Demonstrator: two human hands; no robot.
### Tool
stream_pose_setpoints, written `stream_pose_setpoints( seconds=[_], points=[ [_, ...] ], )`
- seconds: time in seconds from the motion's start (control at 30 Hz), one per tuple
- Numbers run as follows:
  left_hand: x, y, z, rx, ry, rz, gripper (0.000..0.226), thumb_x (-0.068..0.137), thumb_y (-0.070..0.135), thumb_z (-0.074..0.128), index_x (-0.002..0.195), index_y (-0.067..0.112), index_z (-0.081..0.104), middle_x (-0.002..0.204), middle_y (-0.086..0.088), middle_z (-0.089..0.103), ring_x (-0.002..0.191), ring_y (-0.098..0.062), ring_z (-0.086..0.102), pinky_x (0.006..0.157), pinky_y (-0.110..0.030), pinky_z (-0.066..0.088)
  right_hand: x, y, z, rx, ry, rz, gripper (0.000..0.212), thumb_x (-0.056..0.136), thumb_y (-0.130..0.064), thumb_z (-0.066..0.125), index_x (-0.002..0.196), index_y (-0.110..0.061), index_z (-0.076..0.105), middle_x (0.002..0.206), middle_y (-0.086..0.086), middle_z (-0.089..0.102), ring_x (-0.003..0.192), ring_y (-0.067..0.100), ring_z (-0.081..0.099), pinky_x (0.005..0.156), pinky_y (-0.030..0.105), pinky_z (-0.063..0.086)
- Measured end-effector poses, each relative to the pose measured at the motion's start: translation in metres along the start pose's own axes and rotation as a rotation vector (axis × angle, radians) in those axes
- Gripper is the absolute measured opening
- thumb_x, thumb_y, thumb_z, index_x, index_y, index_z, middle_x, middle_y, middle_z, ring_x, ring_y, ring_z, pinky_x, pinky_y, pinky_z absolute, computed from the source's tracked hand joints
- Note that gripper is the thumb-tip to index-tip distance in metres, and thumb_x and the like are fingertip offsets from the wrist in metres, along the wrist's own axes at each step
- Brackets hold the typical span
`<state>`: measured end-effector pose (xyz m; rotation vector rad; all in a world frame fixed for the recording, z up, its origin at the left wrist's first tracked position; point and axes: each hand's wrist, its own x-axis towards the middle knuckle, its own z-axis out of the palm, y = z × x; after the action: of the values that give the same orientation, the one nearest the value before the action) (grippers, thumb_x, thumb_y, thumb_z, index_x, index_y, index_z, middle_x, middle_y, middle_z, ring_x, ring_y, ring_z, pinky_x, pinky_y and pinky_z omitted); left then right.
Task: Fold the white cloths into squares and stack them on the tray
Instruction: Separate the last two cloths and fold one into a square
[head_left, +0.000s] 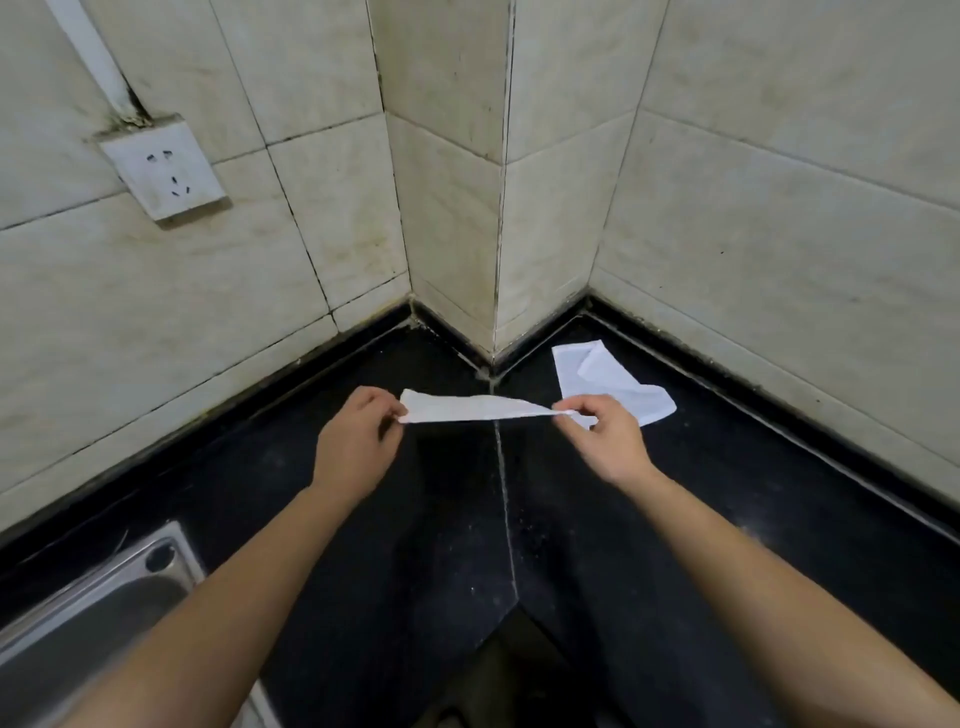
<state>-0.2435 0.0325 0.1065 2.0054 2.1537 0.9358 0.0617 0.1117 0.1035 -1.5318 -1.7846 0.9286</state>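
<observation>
Forearms (208, 623) cropped; left hand (358, 441), right hand (605, 439) pinch cloth (467, 408); second cloth (608, 376) partly hidden.

I see the nearer cloth (467, 408) as plain white, and the farther cloth (613, 384) as the same white. The desk (597, 519) is black with fine pale speckles. The wall tiles (779, 208) are cream, faintly marbled, with dark grout lines. The socket (163, 171) is smudged white, and the sink (93, 597) is silver-grey.
</observation>
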Motion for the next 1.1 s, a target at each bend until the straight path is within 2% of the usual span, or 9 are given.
stream_pose_setpoints(
  seconds=[0.1,0.3,0.47,0.57,0.7,0.77,0.83,0.97,1.1],
  points=[
    [-0.054,-0.026,0.031,0.172,-0.193,0.170,0.019,0.074,0.010,0.082,0.090,0.016,0.075,0.105,-0.001,0.066,0.082,-0.019,0.067,0.056,-0.027,0.052,-0.034,0.052,0.020,-0.198,-0.139,-0.001,0.012,0.089,-0.027,0.074,0.099,-0.033,0.076,0.106,-0.007,0.069,0.102,0.011,0.061,0.088,0.027,0.048],
    [-0.166,-0.046,0.084,0.237,-0.592,0.202,0.015,0.070,0.020,0.086,0.082,0.022,0.076,0.090,0.002,0.064,0.072,-0.017,0.064,0.048,-0.031,0.055,-0.103,0.130,0.048,-0.681,-0.523,-0.128,0.025,0.095,-0.030,0.062,0.118,-0.031,0.073,0.124,0.000,0.057,0.114,0.025,0.056,0.093,0.038,0.049],
    [-0.204,-0.047,0.094,0.192,-0.585,0.200,0.012,0.071,0.015,0.082,0.082,0.019,0.077,0.085,0.002,0.065,0.070,-0.018,0.062,0.048,-0.030,0.053,-0.129,0.159,0.052,-0.667,-0.361,-0.302,0.036,0.070,-0.013,0.089,0.103,-0.024,0.079,0.092,0.004,0.063,0.076,0.028,0.064,0.058,0.038,0.055],
    [-0.207,-0.049,0.093,0.147,-0.545,0.218,0.022,0.085,0.025,0.056,0.086,0.018,0.077,0.086,0.002,0.065,0.072,-0.018,0.061,0.051,-0.030,0.053,-0.131,0.163,0.052,-0.628,-0.318,-0.341,0.037,0.072,-0.012,0.087,0.106,-0.024,0.079,0.091,0.004,0.063,0.076,0.027,0.063,0.058,0.039,0.056],
    [-0.197,-0.052,0.086,0.100,-0.598,0.231,0.020,0.088,0.036,0.061,0.088,0.024,0.077,0.088,0.007,0.064,0.075,-0.013,0.060,0.056,-0.029,0.054,-0.125,0.169,0.050,-0.647,-0.378,-0.376,0.028,0.086,-0.021,0.077,0.113,-0.022,0.075,0.105,0.004,0.062,0.087,0.026,0.063,0.066,0.043,0.058],
    [-0.187,-0.050,0.084,0.041,-0.589,0.106,0.027,0.091,0.043,0.056,0.092,0.027,0.078,0.092,0.010,0.064,0.080,-0.009,0.061,0.064,-0.027,0.055,-0.119,0.167,0.049,-0.622,-0.417,-0.334,0.023,0.095,-0.027,0.066,0.117,-0.021,0.073,0.114,0.001,0.060,0.096,0.023,0.061,0.077,0.041,0.057],
    [-0.172,-0.044,0.085,-0.104,-0.537,-0.176,0.016,0.092,0.036,0.066,0.096,0.026,0.078,0.095,0.010,0.064,0.084,-0.005,0.061,0.073,-0.026,0.054,-0.105,0.153,0.048,-0.473,-0.440,-0.141,0.024,0.100,-0.030,0.059,0.117,-0.020,0.072,0.116,-0.004,0.059,0.101,0.015,0.060,0.088,0.031,0.052],
    [-0.136,-0.037,0.095,-0.453,-0.307,-0.766,0.010,0.089,0.021,0.074,0.099,0.021,0.075,0.095,0.010,0.067,0.087,-0.003,0.064,0.081,-0.024,0.052,-0.067,0.127,0.060,-0.112,-0.290,0.246,0.017,0.097,-0.035,0.063,0.107,-0.024,0.073,0.102,-0.009,0.063,0.091,0.005,0.061,0.085,0.023,0.049],
    [-0.105,-0.040,0.110,-0.593,-0.169,-0.913,0.008,0.092,0.021,0.070,0.097,0.026,0.073,0.094,0.013,0.071,0.091,-0.005,0.067,0.079,-0.022,0.052,-0.029,0.116,0.082,-0.001,-0.165,0.312,0.011,0.095,-0.037,0.066,0.094,-0.027,0.070,0.095,-0.008,0.062,0.086,0.005,0.060,0.081,0.026,0.047]
  ],
)
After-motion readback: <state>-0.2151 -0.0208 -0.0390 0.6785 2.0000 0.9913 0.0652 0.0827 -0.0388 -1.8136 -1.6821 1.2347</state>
